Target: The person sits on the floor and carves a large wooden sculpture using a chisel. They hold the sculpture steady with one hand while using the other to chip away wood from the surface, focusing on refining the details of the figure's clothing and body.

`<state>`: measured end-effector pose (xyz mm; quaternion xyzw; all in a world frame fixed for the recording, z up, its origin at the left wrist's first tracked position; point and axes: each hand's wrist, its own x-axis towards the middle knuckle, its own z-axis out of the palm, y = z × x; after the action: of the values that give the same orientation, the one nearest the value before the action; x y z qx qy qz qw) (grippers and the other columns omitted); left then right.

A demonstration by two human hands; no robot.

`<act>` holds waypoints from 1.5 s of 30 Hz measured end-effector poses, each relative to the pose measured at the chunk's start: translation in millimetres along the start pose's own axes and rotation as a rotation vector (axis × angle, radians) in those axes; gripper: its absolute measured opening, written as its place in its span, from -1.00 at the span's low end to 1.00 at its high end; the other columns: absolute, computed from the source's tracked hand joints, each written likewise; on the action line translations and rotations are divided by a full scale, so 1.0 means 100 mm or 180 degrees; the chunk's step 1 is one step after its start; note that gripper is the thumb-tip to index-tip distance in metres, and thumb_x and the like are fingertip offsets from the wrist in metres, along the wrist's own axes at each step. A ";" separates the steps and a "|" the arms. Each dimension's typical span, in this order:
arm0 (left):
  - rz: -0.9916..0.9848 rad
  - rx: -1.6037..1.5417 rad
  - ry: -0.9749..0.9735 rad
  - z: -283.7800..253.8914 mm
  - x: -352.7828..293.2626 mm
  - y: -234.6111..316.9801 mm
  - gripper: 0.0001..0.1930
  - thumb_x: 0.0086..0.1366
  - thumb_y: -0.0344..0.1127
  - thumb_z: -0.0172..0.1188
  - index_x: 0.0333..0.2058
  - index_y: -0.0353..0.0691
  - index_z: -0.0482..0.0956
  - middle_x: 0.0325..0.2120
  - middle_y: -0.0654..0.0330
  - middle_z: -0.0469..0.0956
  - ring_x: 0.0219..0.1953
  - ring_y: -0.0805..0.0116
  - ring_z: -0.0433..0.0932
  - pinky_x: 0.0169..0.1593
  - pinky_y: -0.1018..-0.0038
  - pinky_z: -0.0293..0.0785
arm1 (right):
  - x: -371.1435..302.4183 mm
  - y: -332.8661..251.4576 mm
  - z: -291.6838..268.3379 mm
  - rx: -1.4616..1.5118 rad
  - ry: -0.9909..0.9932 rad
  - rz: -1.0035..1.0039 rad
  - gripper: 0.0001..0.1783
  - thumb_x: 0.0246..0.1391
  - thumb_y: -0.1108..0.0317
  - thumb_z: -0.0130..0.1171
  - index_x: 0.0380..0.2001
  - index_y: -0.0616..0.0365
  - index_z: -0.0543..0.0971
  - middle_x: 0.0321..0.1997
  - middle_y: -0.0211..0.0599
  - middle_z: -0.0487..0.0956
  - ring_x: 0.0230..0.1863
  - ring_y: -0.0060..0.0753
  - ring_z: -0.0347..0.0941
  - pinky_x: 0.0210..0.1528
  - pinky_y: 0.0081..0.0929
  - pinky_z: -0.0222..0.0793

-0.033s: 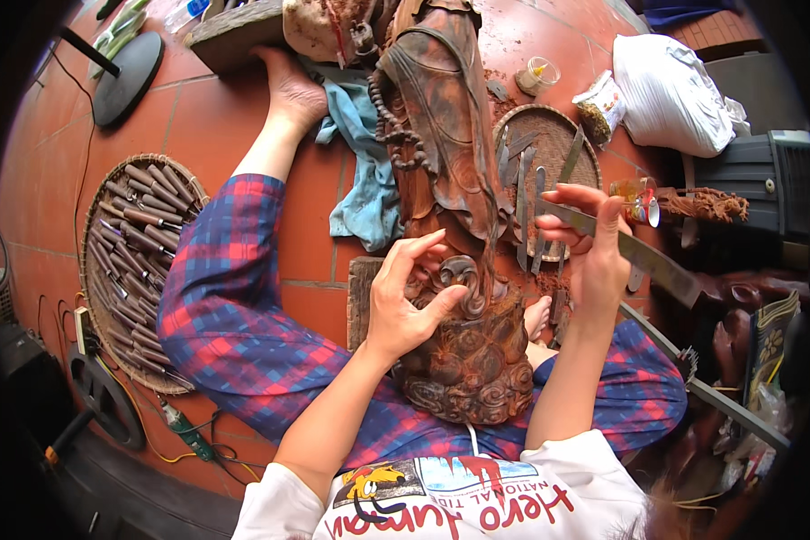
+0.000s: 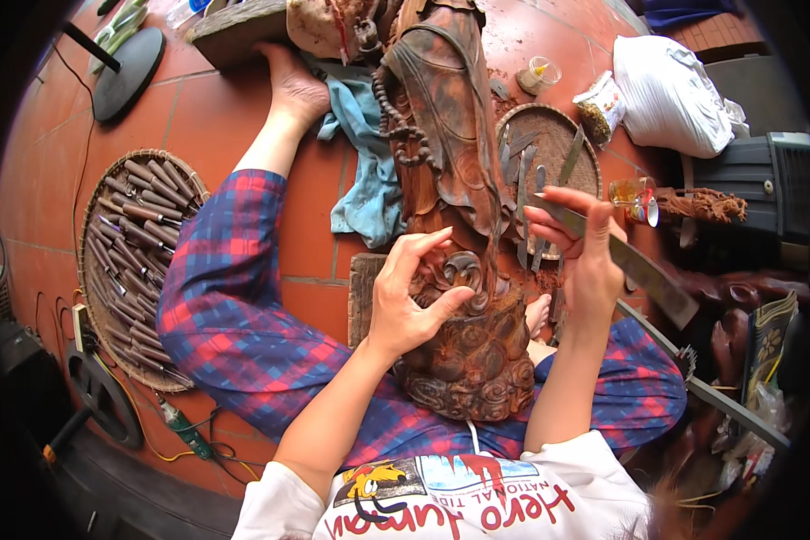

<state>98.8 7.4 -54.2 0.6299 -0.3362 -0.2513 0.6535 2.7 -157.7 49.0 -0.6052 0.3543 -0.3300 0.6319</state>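
Head view: a brown wooden statue [image 2: 450,180] lies lengthwise between the person's legs on the red tile floor. The left hand [image 2: 409,301] rests on its carved base, fingers loosely curled. The right hand [image 2: 585,252] grips a long flat file [image 2: 639,265], just right of the statue. A round basket of chisels [image 2: 135,261] sits far left.

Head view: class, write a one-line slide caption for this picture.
Left hand touches a carved wooden statue while the right hand holds a flat metal tool, tool baskets alongside.
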 end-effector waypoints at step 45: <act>0.0299 -0.0061 -0.0470 0.08 0.05 0.02 -0.03 0.03 0.03 0.48 0.37 -0.15 0.25 -0.14 0.00 0.56 -0.10 0.01 0.57 0.01 0.23 0.49 | -0.12 0.28 0.49 -0.3050 -0.0071 -0.1205 -0.90 0.04 0.47 0.35 -0.39 0.31 0.68 -0.29 -0.10 0.54 -0.20 -0.23 0.54 -0.17 -0.38 0.43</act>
<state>95.6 -1.1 -51.9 0.5869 -0.4101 -0.2693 0.6440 37.7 -120.3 22.0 -0.8838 0.3432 -0.2328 0.2166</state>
